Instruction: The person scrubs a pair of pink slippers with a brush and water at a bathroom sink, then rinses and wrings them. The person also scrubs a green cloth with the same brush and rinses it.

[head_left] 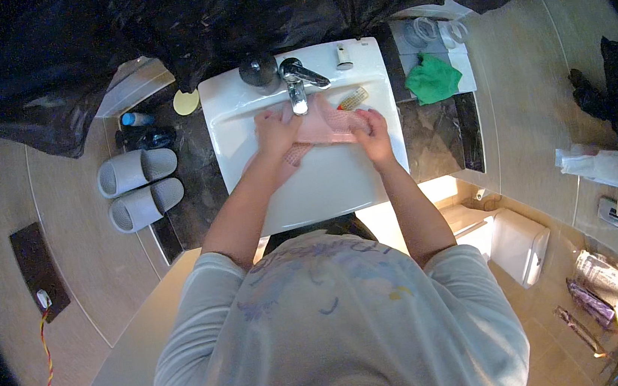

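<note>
Grey slippers (139, 187) on floor at far left. Left hand (272, 133) grips pink cloth (321, 128) in white sink (308, 185), under the tap (297, 81). Right hand (376, 131) pinches its other end. Cloth looks soft, limp, prob wet and heavier; best held bunched at both ends. Green rag (432, 78) on tabletop, right.
</note>
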`<state>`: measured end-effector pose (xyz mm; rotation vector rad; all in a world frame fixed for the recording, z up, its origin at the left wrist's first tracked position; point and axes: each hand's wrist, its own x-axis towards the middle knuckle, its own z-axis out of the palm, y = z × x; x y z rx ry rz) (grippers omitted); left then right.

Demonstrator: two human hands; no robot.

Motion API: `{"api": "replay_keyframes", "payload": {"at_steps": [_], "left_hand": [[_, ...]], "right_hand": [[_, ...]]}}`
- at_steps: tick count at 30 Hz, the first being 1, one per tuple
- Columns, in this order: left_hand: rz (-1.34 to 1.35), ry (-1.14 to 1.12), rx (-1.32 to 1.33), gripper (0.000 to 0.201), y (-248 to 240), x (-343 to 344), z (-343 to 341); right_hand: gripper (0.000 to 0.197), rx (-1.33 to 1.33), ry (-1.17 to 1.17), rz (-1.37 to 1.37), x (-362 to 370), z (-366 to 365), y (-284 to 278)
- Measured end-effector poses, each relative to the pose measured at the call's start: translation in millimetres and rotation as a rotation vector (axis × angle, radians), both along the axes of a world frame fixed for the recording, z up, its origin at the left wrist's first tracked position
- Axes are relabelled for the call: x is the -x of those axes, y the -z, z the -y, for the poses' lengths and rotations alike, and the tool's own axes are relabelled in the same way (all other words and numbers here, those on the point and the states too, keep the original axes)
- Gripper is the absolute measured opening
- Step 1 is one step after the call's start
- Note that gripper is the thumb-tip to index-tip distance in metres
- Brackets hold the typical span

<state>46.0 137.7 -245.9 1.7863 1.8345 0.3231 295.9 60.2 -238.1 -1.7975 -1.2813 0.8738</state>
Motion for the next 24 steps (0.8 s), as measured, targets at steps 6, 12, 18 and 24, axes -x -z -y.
{"api": "replay_keyframes", "payload": {"at_steps": [6,12,18,24], "left_hand": [[0.141,-0.048,0.064,0.044,-53,36,19],[0.126,-0.092,-0.006,0.032,-79,69,56],[0.23,-0.194,-0.163,0.024,-72,96,70],[0.171,-0.177,-0.363,0.023,-83,97,83]], "right_hand": [[0.04,0.189,-0.048,-0.221,12,-15,23],[0.034,0.305,0.26,-0.777,50,-30,21],[0.033,0.454,0.213,-1.427,70,-59,28],[0.038,0.431,0.211,-1.519,104,-74,28]]}}
